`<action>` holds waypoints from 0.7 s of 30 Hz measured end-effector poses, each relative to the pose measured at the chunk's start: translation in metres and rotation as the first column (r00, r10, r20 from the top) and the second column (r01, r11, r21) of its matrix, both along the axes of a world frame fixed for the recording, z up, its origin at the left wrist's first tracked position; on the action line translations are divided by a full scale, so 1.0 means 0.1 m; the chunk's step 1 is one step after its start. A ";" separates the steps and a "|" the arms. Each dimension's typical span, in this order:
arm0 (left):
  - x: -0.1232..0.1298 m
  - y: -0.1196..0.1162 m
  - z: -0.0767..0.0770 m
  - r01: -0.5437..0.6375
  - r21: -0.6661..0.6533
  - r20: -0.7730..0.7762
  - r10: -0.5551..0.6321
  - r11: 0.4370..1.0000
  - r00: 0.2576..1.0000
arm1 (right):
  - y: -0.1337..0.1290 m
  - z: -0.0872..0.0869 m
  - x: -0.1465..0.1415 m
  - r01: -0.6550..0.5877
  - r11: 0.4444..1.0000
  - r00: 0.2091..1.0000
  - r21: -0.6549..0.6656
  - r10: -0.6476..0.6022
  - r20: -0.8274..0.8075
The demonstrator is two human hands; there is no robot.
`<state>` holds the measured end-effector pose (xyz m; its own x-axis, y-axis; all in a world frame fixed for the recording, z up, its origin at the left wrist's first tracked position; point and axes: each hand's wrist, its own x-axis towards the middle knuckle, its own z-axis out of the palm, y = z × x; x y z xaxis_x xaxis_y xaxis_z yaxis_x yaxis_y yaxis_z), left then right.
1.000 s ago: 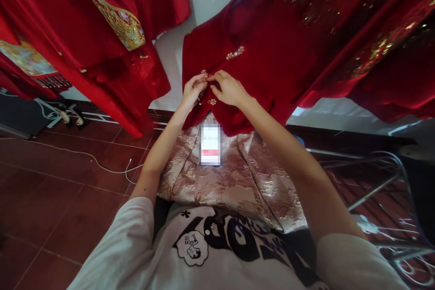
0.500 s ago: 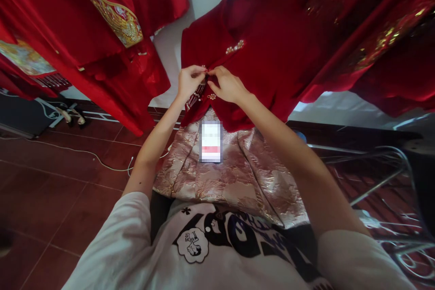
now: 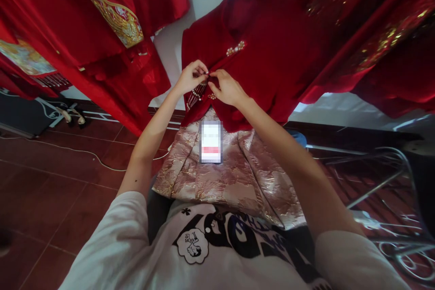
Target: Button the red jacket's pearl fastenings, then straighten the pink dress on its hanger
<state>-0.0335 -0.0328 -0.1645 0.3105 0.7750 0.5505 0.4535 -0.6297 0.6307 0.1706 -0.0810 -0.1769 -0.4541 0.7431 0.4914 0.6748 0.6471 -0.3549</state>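
Note:
A dark red velvet jacket (image 3: 268, 50) hangs in front of me. Both my hands are at its front opening, fingertips almost meeting. My left hand (image 3: 190, 78) is pinched, thumb against fingers, at the left front edge; what is between the tips is too small to make out. My right hand (image 3: 228, 88) pinches the jacket's front edge from the other side. A beaded tassel (image 3: 195, 96) dangles just below my left fingertips. One pearl flower clasp (image 3: 235, 48) shows above my hands, and a smaller pearl ornament (image 3: 212, 96) below my right thumb.
A lit phone (image 3: 210, 142) lies on pink and gold brocade (image 3: 227, 186) over my lap. More red garments (image 3: 112, 54) with gold embroidery hang at left, and sequined ones (image 3: 390, 31) at right. A metal rack (image 3: 380, 181) stands at lower right, and a cable (image 3: 91, 156) crosses the tiled floor.
My left hand has shifted slightly and its fingers have lifted and curled a little more. My right hand stays at almost the same spot on the jacket edge.

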 end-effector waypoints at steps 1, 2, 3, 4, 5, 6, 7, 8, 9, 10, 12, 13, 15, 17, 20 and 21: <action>-0.01 0.00 0.01 -0.003 0.000 -0.011 0.003 1.000 1.000 | 0.00 0.00 0.00 -0.005 1.000 1.000 -0.003 0.005 -0.003; -0.02 -0.01 0.04 -0.005 -0.001 -0.024 0.005 1.000 1.000 | -0.01 -0.01 0.01 -0.010 1.000 1.000 -0.004 0.010 -0.006; -0.04 -0.01 0.07 -0.008 -0.002 -0.040 0.008 1.000 0.999 | -0.02 -0.01 0.01 -0.013 1.000 1.000 -0.004 0.013 -0.007; -0.05 -0.03 0.10 -0.013 0.000 -0.060 0.013 1.000 0.998 | -0.03 -0.01 0.01 -0.013 1.000 1.000 -0.003 0.013 -0.008; -0.06 -0.04 0.14 -0.020 0.005 -0.082 0.021 1.000 0.996 | -0.04 -0.01 0.00 -0.012 1.000 1.000 -0.003 0.012 -0.009; -0.07 -0.06 0.19 -0.031 0.014 -0.107 0.032 0.999 0.994 | -0.05 -0.01 0.00 -0.009 1.000 1.000 -0.003 0.009 -0.010; -0.08 -0.08 0.24 -0.041 0.026 -0.133 0.044 0.999 0.990 | -0.06 -0.01 -0.01 -0.004 1.000 1.000 -0.005 0.004 -0.011; -0.08 -0.10 0.29 -0.048 0.040 -0.159 0.053 0.998 0.986 | -0.07 -0.02 -0.01 0.000 1.000 1.000 -0.006 -0.001 -0.012; -0.08 -0.11 0.33 -0.051 0.054 -0.184 0.060 0.997 0.981 | -0.07 -0.02 -0.02 0.005 1.000 1.000 -0.006 -0.005 -0.014; -0.08 -0.12 0.37 -0.049 0.067 -0.210 0.062 0.997 0.976 | -0.07 -0.03 -0.03 0.008 1.000 1.000 -0.006 -0.008 -0.014; -0.08 -0.11 0.44 -0.028 0.093 -0.270 0.053 0.995 0.961 | -0.07 -0.04 -0.03 0.013 1.000 1.000 -0.003 -0.013 -0.012; -0.08 -0.10 0.47 -0.012 0.108 -0.306 0.045 0.994 0.951 | -0.07 -0.05 -0.03 0.017 1.000 1.000 -0.001 -0.017 -0.011; -0.09 -0.08 0.52 0.024 0.141 -0.387 0.033 0.990 0.921 | -0.08 -0.05 -0.03 0.021 1.000 1.000 -0.003 -0.021 -0.008; -0.08 -0.06 0.59 0.059 0.169 -0.474 0.029 0.984 0.880 | -0.08 -0.05 -0.02 0.027 1.000 1.000 -0.009 -0.027 0.001; -0.05 -0.08 0.73 0.084 0.175 -0.604 0.040 0.981 0.796 | -0.10 -0.04 -0.01 0.039 0.999 0.999 -0.021 -0.039 0.025; -0.02 -0.09 0.78 0.085 0.170 -0.643 0.045 0.982 0.764 | -0.10 -0.03 -0.01 0.040 0.999 0.999 -0.025 -0.040 0.027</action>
<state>-0.0358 -0.0421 -0.0860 0.6551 0.6733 0.3427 0.6962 -0.7142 0.0722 0.1696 -0.0913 -0.1803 -0.4366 0.7731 0.4601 0.7093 0.6104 -0.3526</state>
